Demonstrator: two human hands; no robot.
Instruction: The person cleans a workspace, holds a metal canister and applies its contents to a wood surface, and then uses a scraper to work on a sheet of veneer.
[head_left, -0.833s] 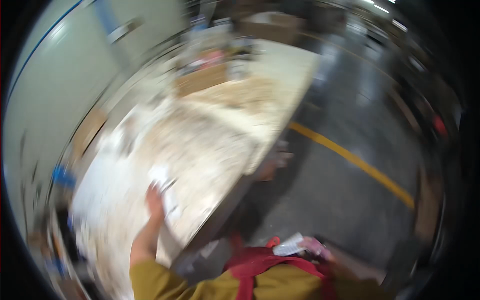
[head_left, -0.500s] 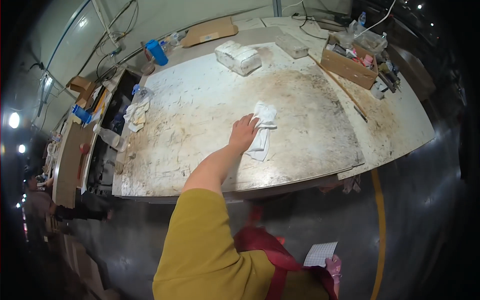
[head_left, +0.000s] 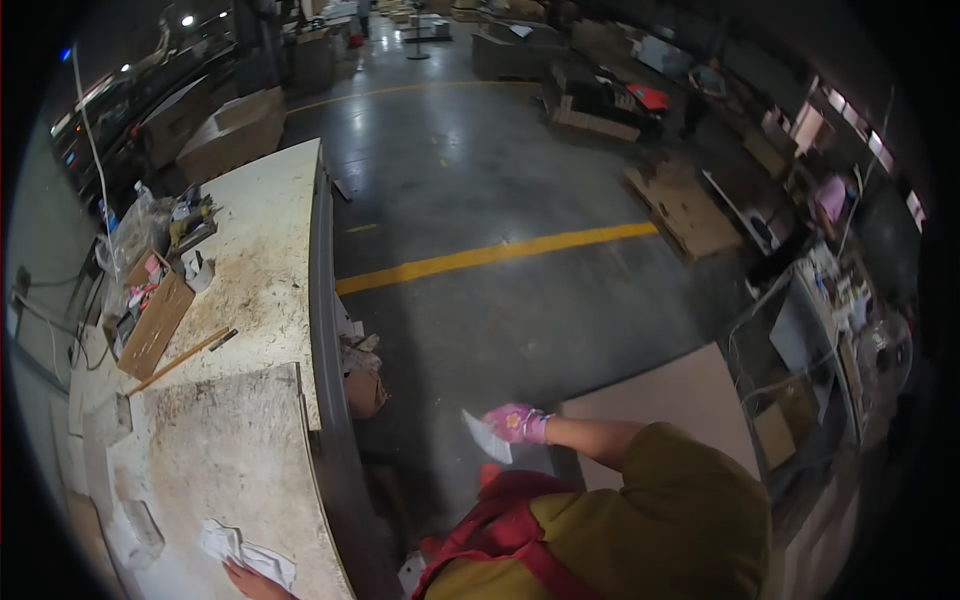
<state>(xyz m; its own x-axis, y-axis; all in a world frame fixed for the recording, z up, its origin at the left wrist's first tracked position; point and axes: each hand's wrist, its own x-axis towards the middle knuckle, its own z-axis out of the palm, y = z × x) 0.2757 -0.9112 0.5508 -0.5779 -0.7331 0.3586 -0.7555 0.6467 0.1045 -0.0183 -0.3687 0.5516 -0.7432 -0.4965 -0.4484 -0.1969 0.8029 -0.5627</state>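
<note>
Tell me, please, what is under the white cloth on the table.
The white cloth lies on a stained board, with the left hand at its lower edge. The board shows around the cloth; whatever the cloth and hand cover cannot be seen.

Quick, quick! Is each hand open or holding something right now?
Left hand: touching the white cloth on the tabletop; whether it grips cannot be told.
Right hand, pink-gloved: closed, holding a white sheet.
</note>
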